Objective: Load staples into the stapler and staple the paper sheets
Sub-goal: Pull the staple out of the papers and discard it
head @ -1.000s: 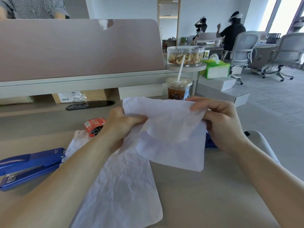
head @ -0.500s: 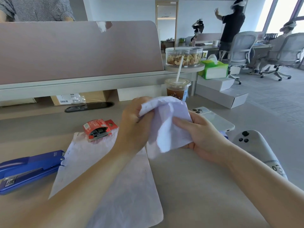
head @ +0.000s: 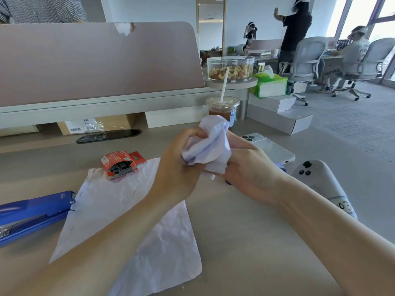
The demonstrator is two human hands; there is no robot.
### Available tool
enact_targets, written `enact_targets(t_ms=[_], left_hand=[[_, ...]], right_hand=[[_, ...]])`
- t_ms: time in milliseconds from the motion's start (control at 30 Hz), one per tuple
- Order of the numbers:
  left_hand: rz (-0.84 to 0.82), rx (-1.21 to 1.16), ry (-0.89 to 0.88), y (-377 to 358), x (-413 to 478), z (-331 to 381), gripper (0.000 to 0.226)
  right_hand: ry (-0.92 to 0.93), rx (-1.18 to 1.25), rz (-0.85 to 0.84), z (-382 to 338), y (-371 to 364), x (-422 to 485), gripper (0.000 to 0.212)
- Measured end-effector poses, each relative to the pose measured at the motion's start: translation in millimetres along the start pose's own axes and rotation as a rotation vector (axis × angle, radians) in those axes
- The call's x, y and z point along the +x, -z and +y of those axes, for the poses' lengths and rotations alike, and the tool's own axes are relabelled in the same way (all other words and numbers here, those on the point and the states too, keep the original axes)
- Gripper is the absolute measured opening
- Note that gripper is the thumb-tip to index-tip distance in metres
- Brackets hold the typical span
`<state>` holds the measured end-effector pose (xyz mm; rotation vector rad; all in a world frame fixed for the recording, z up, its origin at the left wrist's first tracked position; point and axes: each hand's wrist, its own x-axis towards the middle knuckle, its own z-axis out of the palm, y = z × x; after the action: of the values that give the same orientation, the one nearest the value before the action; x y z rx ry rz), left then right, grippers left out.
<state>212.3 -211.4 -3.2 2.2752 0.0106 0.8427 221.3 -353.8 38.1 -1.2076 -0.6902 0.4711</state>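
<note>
A crumpled white paper sheet [head: 210, 144] is bunched between both hands above the desk. My left hand [head: 177, 167] grips it from the left with curled fingers. My right hand [head: 250, 169] cups it from the right and below. A second creased white sheet [head: 132, 223] lies flat on the desk under my left forearm. A blue stapler [head: 32, 214] lies at the left edge, touching that sheet's corner. A red staple box [head: 121, 164] sits open on the sheet's far corner.
An iced drink cup with a straw [head: 222, 110] stands just behind the hands. A white phone [head: 269, 149] and a white controller [head: 320, 180] lie to the right. A pink divider [head: 96, 60] and a nut jar [head: 230, 68] bound the far side.
The sheet held spread out between my hands has been scrunched into a ball, and my hands have come together around it.
</note>
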Motion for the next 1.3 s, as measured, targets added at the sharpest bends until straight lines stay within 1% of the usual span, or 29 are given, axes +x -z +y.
enact_targets(t_ms=[33,100,133,167,200,233,267,300,367,433,467,500,600,700,767,800,833,867,900,933,967,1000,1033,1067,1100,1133,1167,1267,1300], left_hand=[[-0.012,-0.23,-0.058,1.8,7.1,0.4,0.025],[-0.037,-0.461,-0.107,20.9,7.7,9.6,0.039],[-0.05,-0.498,-0.153,32.1,4.9,7.7,0.04],[-0.05,-0.532,-0.193,26.8,7.5,14.4,0.04],[-0.053,-0.544,-0.222,28.7,7.1,16.9,0.037],[-0.07,-0.569,-0.257,28.3,9.4,23.6,0.034],[-0.077,-0.569,-0.298,27.2,9.8,28.5,0.031],[-0.087,-0.565,-0.332,27.2,6.4,35.3,0.03],[-0.102,-0.492,-0.405,24.6,-2.5,46.9,0.031],[-0.175,-0.488,-0.357,19.3,-8.8,68.7,0.041],[-0.205,-0.467,-0.355,15.5,-11.4,78.4,0.048],[-0.242,-0.442,-0.398,11.5,-14.2,87.7,0.051],[-0.283,-0.366,-0.551,-3.5,-25.8,117.4,0.04],[-0.398,-0.369,-0.568,-16.6,-44.0,150.5,0.033],[-0.542,-0.487,-0.512,-22.6,-56.2,169.8,0.037],[-0.62,-0.62,-0.423,-23.9,-61.8,179.7,0.042],[-0.688,-0.785,-0.287,-26.0,-67.4,191.1,0.046],[-0.726,-0.917,-0.153,-30.7,-74.1,203.1,0.046],[-0.749,-1.0,-0.03,-38.4,-80.5,214.1,0.039],[-0.768,-1.006,0.062,-46.5,-87.9,226.2,0.029],[-0.811,-0.972,0.145,-54.8,-95.9,238.8,0.024],[-0.871,-0.92,0.205,-64.0,-104.0,250.0,0.028],[-0.931,-0.876,0.251,-71.4,-112.5,260.9,0.037],[-0.975,-0.843,0.267,-79.7,-121.6,270.5,0.045],[-0.999,-0.829,0.27,-87.2,-131.6,279.8,0.05],[-1.004,-0.828,0.255,-93.9,-142.2,287.5,0.051],[-0.996,-0.835,0.249,-101.0,-153.0,293.8,0.05],[-1.005,-0.828,0.196,-120.6,-185.7,307.5,0.044],[-1.014,-0.834,0.186,-127.9,-196.0,310.7,0.041]], right_hand=[[-0.011,-0.034,0.022,-0.8,1.8,-1.8,0.038],[0.001,-0.041,0.173,-10.1,2.9,-2.9,0.031],[0.012,-0.016,0.262,-14.3,4.5,-5.3,0.025],[0.023,0.011,0.338,-18.2,6.4,-8.6,0.023],[0.029,-0.006,0.397,-21.6,8.6,-13.5,0.025],[0.019,-0.084,0.432,-21.8,13.0,-19.3,0.029],[-0.027,-0.145,0.422,-20.6,17.1,-26.8,0.034],[-0.082,-0.159,0.371,-20.2,18.9,-36.6,0.041],[-0.161,-0.05,0.25,-20.0,23.6,-57.9,0.052],[-0.14,0.055,0.21,-26.0,28.6,-80.1,0.053],[-0.101,0.061,0.227,-31.8,29.5,-90.8,0.048],[-0.055,0.033,0.259,-36.3,30.4,-100.0,0.041],[0.05,-0.099,0.409,-46.8,38.3,-128.0,0.026],[0.12,-0.214,0.529,-56.8,49.6,-161.3,0.02],[0.172,-0.271,0.631,-64.6,58.3,-188.5,0.015],[0.205,-0.291,0.692,-68.3,63.1,-202.4,0.012],[0.232,-0.317,0.756,-70.7,69.2,-216.3,0.01],[0.25,-0.351,0.824,-72.5,75.8,-230.6,0.009],[0.27,-0.392,0.886,-73.7,81.8,-244.3,0.01],[0.278,-0.456,0.943,-74.5,87.6,-258.9,0.016],[0.282,-0.538,0.988,-76.2,90.2,-274.5,0.016],[0.284,-0.637,1.024,-77.2,92.6,-289.9,0.013],[0.278,-0.728,1.052,-79.0,90.4,-305.1,0.026],[0.267,-0.806,1.059,-80.8,85.7,-319.1,0.041],[0.268,-0.859,1.048,-82.9,78.6,-331.8,0.052],[0.279,-0.915,1.033,-83.2,74.7,-343.7,0.055],[0.285,-0.97,1.029,-83.1,71.6,-353.9,0.054],[0.314,-1.122,1.104,-70.2,86.5,-392.3,0.052],[0.323,-1.154,1.114,-66.9,87.8,-406.0,0.047]])
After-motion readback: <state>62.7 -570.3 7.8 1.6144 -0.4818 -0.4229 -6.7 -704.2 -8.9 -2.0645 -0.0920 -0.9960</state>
